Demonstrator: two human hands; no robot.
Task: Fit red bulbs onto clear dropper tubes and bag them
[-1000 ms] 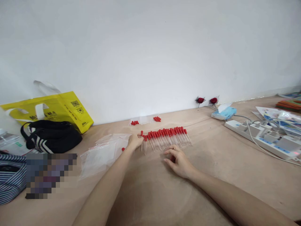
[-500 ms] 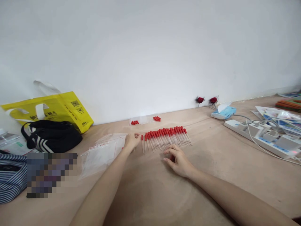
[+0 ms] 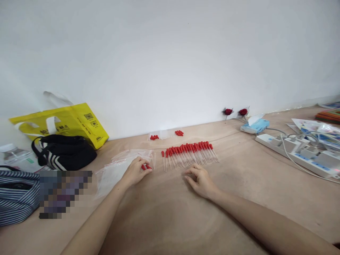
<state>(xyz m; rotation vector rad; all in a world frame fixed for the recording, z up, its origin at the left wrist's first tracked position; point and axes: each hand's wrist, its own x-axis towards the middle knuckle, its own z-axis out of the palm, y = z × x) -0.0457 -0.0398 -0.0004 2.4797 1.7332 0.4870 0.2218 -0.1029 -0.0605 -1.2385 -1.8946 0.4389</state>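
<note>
My left hand [image 3: 135, 171] rests low over the table, thumb and fingers apart, around a few small red rubber caps [image 3: 146, 166]; no firm grip on them shows. Just behind it lie flat clear zip bags [image 3: 115, 168]. A row of several clear droppers with red bulbs [image 3: 190, 150] spans the middle of the table, the leftmost dropper [image 3: 163, 156] slightly apart. In front of the row is my right hand [image 3: 199, 180], its fingers loosely curved, thumb apart, holding nothing. By the wall, red caps form a left pile [image 3: 154, 137] and a right pile [image 3: 179, 133].
At the left are a yellow bag [image 3: 92, 124], a black pouch [image 3: 75, 154], a striped bag [image 3: 18, 198] and a plastic container [image 3: 20, 157]. On the right lie a power strip [image 3: 301, 159] with cables, a blue tissue pack [image 3: 255, 125] and two dark red flowers [image 3: 243, 112].
My left hand has left the leftmost dropper and moved left and nearer, to the small red caps. That dropper now stands free of the fingers. My right hand has hardly moved.
</note>
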